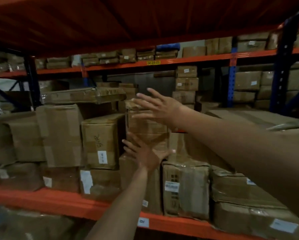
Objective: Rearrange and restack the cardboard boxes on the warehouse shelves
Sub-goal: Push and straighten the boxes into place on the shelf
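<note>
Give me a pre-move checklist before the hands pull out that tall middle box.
1. Left hand on the tall middle box: ok, spread near its lower front; contact cannot tell.
2. Right hand at its top: ok, fingers open, no grip yet.
3. Box top clear of load: cannot tell, blurred.
4. Flat box on the left stack: not ok, it overhangs and tilts.
5. Labelled box beside it: ok, a dark gap separates them.
</note>
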Available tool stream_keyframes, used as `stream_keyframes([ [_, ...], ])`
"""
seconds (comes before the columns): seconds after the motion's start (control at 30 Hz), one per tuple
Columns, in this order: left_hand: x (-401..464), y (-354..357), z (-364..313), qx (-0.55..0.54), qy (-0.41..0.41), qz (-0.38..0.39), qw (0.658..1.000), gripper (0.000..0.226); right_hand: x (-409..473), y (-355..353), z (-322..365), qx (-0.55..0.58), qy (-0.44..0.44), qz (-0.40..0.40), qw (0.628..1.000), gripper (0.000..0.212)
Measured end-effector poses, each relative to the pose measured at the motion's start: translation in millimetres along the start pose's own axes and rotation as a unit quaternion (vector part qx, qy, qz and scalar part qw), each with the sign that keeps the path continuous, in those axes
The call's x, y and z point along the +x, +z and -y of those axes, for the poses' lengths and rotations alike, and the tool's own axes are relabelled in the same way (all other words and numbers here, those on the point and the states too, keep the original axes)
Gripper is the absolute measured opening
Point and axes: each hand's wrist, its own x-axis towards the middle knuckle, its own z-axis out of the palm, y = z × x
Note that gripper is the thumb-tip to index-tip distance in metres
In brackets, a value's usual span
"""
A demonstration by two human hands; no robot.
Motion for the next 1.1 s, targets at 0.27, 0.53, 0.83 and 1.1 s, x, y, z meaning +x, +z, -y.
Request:
stream_keyframes([
  [0.27,18,19,14,0.001,0.060,-0.047,0.997,0.172,76,-14,8,-0.012,-0.166,0.036,0.985,0.106],
  [0.53,37,0,12,0.141,0.289,-0.042,0.946,0.171,6,-19,-21,0.023,0.016,0.125,0.992,0.154],
  [0.83,20,15,-27,0.374,0.617,-0.035,0.691,0.155,-154,50,69,0.315,0.371,0.128,0.864,0.145],
  [1.1,16,11,-33,0.418,0.599,-0.006,0.683,0.161,-166,64,82,0.310,0.382,0.081,0.867,0.145],
])
